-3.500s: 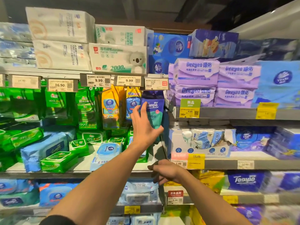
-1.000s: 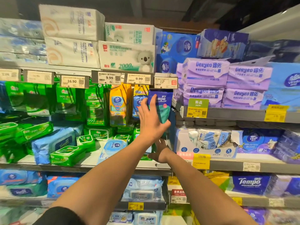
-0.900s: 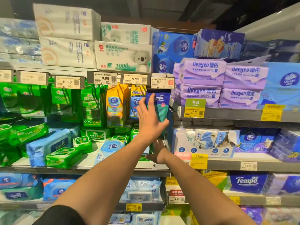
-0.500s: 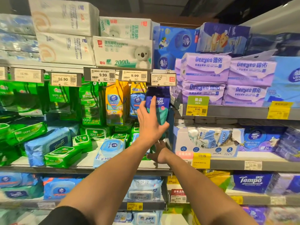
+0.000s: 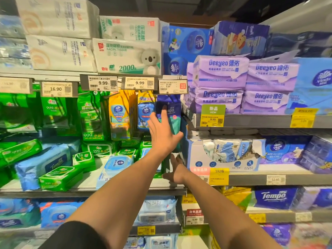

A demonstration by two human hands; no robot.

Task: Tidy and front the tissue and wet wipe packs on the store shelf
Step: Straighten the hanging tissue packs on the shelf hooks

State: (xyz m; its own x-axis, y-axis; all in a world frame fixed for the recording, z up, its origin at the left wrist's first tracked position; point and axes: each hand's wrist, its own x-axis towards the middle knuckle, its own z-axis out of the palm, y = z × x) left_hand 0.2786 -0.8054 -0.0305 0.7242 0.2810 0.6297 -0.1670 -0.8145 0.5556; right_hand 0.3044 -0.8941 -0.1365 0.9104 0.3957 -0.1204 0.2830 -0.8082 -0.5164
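Crowded store shelves (image 5: 251, 121) surround hands: left hand (image 5: 162, 133) flat against hanging Tempo pack (image 5: 170, 112), right hand (image 5: 177, 170) half hidden below.

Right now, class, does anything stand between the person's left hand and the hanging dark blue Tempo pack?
Nothing visible does. The left hand lies flat against the front of the Tempo pack, fingers straight, touching it directly. The right hand reaches in below the pack; its fingertips are hidden, so their contact cannot be told.
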